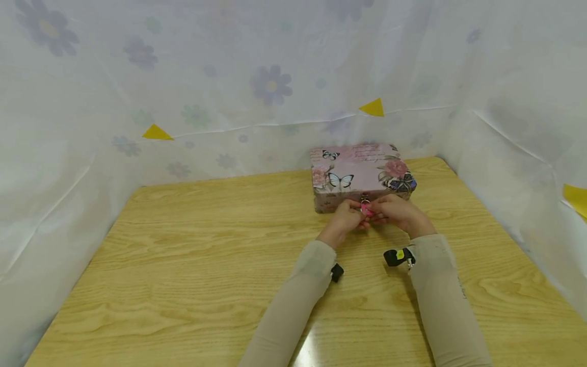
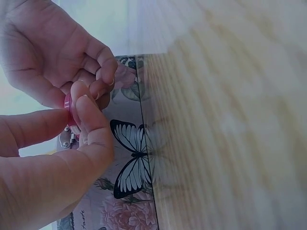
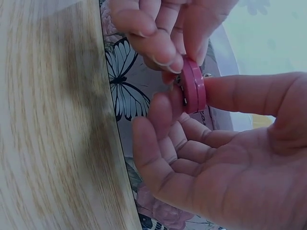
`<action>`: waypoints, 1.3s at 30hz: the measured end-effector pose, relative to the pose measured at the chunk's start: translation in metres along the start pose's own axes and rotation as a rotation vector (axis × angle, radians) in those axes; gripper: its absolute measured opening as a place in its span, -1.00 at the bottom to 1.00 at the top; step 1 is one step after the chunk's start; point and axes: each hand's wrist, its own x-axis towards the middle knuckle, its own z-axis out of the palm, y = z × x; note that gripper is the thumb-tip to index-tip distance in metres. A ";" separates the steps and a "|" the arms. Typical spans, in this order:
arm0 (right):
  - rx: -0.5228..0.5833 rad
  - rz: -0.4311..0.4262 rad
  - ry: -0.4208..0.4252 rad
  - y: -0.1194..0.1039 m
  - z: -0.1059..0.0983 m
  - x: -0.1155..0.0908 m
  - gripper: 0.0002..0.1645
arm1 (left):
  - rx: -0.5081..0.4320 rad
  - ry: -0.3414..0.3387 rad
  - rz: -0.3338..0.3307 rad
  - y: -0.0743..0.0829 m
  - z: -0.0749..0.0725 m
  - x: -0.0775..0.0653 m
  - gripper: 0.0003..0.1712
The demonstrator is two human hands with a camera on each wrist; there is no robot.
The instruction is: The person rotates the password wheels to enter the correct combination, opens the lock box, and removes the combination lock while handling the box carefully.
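Observation:
A small pink padlock (image 1: 366, 209) hangs from the metal clasp (image 1: 365, 197) on the front of a pink box (image 1: 362, 171) printed with butterflies and roses. The box's lid is down. My left hand (image 1: 346, 218) pinches the padlock from the left between thumb and finger, as the left wrist view also shows. From the other side my right hand (image 1: 399, 214) holds the padlock (image 3: 193, 88) between thumb and curled fingers. Fingers of both hands cover much of the padlock, and its shackle is hardly visible in the wrist views.
The box stands at the back right of a wooden table (image 1: 192, 265), close to a white flowered curtain (image 1: 220, 66) that surrounds the table's back and sides. Yellow triangles (image 1: 157, 132) mark the curtain. Black straps (image 1: 398, 257) hang at both wrists.

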 end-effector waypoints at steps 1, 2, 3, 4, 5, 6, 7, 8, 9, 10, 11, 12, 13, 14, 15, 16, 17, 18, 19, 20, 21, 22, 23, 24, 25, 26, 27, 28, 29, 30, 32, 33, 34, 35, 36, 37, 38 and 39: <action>0.000 0.000 0.003 0.000 0.000 0.000 -0.63 | -0.002 -0.001 -0.001 0.000 0.000 0.000 -0.74; 0.000 -0.001 0.003 0.001 0.000 0.000 -0.63 | -0.004 -0.001 -0.001 0.000 0.000 0.000 -0.74; 0.001 0.001 0.006 0.001 0.000 0.001 -0.64 | -0.004 0.001 -0.001 0.000 0.000 0.000 -0.74; 0.001 0.001 0.006 0.001 0.000 0.000 -0.64 | -0.004 0.000 -0.002 0.000 0.000 0.000 -0.74; 0.002 0.003 0.007 0.001 0.000 0.000 -0.64 | -0.005 0.000 -0.002 0.000 0.000 0.000 -0.75; 0.000 0.001 0.005 0.001 0.000 0.000 -0.65 | -0.004 0.001 -0.002 0.000 0.000 -0.001 -0.75; 0.000 0.001 0.005 0.000 0.000 0.000 -0.65 | -0.005 0.000 -0.002 0.000 0.000 -0.001 -0.75; 0.001 0.001 0.006 0.000 0.000 -0.001 -0.66 | -0.004 0.001 -0.002 0.001 0.000 -0.001 -0.75; 0.003 0.002 0.007 0.000 -0.001 -0.001 -0.67 | -0.003 0.000 -0.002 0.001 0.000 -0.001 -0.75; 0.003 0.000 0.005 0.000 0.000 -0.001 -0.67 | -0.002 0.000 -0.002 0.001 0.000 -0.001 -0.75; 0.002 -0.004 0.003 0.000 -0.001 -0.001 -0.67 | 0.000 0.001 0.000 0.001 0.000 -0.001 -0.76; 0.002 -0.007 0.002 0.001 -0.001 -0.001 -0.67 | 0.000 0.002 0.000 0.001 0.000 -0.001 -0.76; 0.005 -0.007 0.005 0.001 -0.001 0.000 -0.68 | 0.001 0.002 0.000 0.001 0.000 -0.001 -0.76; 0.006 -0.009 0.005 0.001 -0.001 0.000 -0.68 | 0.003 0.004 0.000 0.001 0.000 -0.001 -0.76; 0.006 -0.012 0.004 0.002 -0.002 0.000 -0.67 | 0.004 0.005 0.000 0.001 0.000 -0.001 -0.76; 0.005 -0.014 0.003 0.002 -0.002 0.001 -0.67 | 0.004 0.006 0.000 0.001 0.000 -0.001 -0.76; 0.005 -0.015 0.004 0.002 -0.002 0.001 -0.66 | 0.005 0.006 0.000 0.001 0.000 -0.001 -0.75; 0.004 -0.013 0.007 0.002 -0.002 0.001 -0.66 | 0.004 0.006 -0.002 0.002 0.000 -0.001 -0.75; 0.001 -0.014 0.007 0.003 -0.002 0.001 -0.65 | 0.006 0.005 -0.001 0.002 0.000 -0.001 -0.75; -0.001 -0.012 0.008 0.003 -0.002 0.002 -0.63 | 0.007 0.006 0.000 0.002 0.000 -0.001 -0.74; -0.003 -0.009 0.011 0.003 -0.003 0.002 -0.62 | 0.007 0.006 0.000 0.002 0.000 -0.001 -0.74; -0.004 -0.006 0.013 0.003 -0.003 0.002 -0.62 | 0.008 0.005 0.000 0.002 0.000 -0.002 -0.74; -0.006 -0.004 0.014 0.003 -0.002 0.002 -0.61 | 0.008 0.004 -0.001 0.002 0.000 -0.002 -0.74; -0.009 -0.004 0.013 0.003 -0.003 0.002 -0.60 | 0.008 0.004 -0.001 0.002 0.000 -0.002 -0.73; -0.007 0.000 0.013 0.002 -0.003 0.001 -0.59 | 0.007 0.004 -0.002 0.002 0.000 -0.002 -0.73; -0.006 0.005 0.014 0.002 -0.002 0.001 -0.59 | 0.006 0.003 -0.003 0.002 0.000 -0.002 -0.73; -0.003 0.007 0.011 0.002 -0.002 0.001 -0.59 | 0.004 0.003 -0.004 0.002 -0.001 -0.002 -0.73; -0.001 0.008 0.007 0.001 -0.002 0.001 -0.59 | 0.004 0.004 -0.003 0.001 0.000 -0.001 -0.73; 0.001 0.008 0.004 0.001 -0.001 0.002 -0.59 | 0.003 0.003 -0.002 0.001 0.000 -0.001 -0.73; 0.003 0.008 -0.001 0.001 -0.002 0.002 -0.59 | -0.001 0.004 0.000 0.001 0.000 -0.001 -0.74; 0.009 0.011 0.001 0.001 -0.001 0.002 -0.61 | -0.004 0.004 0.004 0.001 0.000 0.000 -0.74; 0.011 0.011 0.001 0.001 -0.001 0.002 -0.62 | -0.004 0.003 0.006 0.001 0.000 0.000 -0.75; 0.011 0.010 0.003 0.001 -0.001 0.002 -0.64 | -0.005 0.003 0.008 0.000 0.000 0.000 -0.75; 0.011 0.010 0.003 0.001 -0.001 0.002 -0.65 | -0.008 0.001 0.008 0.000 0.000 0.000 -0.74; 0.010 0.007 0.001 0.001 -0.001 0.002 -0.65 | -0.009 0.002 0.008 0.000 0.000 0.000 -0.74; 0.013 0.008 0.003 0.000 0.000 0.001 -0.66 | -0.009 0.001 0.008 0.000 0.000 0.000 -0.74; 0.011 0.004 -0.001 0.000 0.000 0.001 -0.66 | -0.009 0.001 0.007 -0.001 0.000 0.000 -0.74; 0.010 0.001 -0.003 0.000 0.000 0.000 -0.67 | -0.009 0.002 0.005 -0.001 0.000 0.000 -0.74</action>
